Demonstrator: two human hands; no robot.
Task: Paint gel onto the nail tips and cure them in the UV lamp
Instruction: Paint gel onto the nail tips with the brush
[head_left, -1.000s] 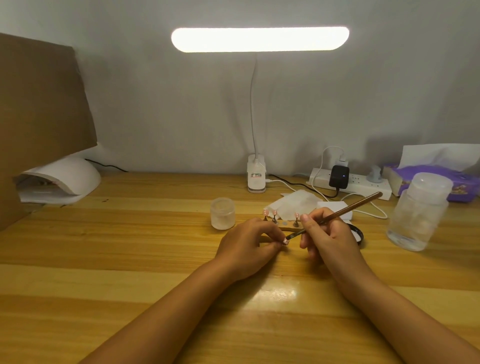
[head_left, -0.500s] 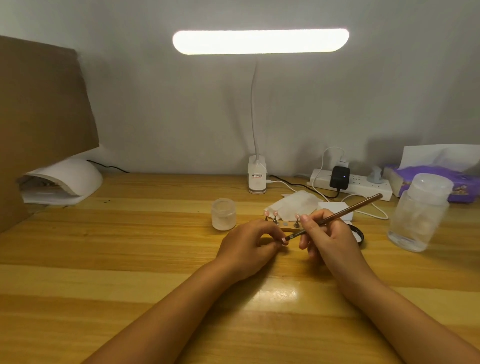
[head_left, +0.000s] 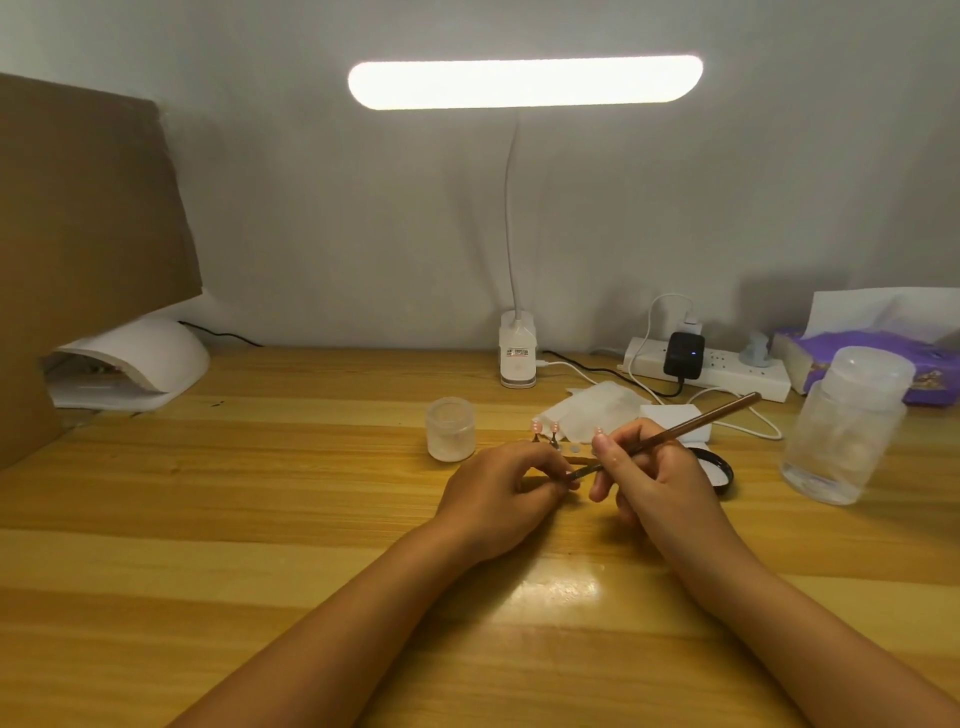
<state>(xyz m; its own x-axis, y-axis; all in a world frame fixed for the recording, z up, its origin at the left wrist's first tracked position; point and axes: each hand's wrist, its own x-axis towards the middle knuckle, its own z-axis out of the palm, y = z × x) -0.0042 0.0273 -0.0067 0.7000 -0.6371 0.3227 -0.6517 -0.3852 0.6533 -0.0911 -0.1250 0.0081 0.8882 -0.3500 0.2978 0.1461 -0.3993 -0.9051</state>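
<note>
Wooden desk against grey wall, right hand pinching brush, left hand pinching nail tip.

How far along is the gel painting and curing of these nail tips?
Looks done: three standing nail tips show pink. In hand: the left hand pinches something small, likely another tip, and the right hand holds the brush to it. Left: curing; the UV lamp sits far left, away from them.

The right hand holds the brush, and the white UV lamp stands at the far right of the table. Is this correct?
Not quite. The head view shows the UV lamp at the far left of the table, beside the cardboard. The right hand does hold the brush.
</note>
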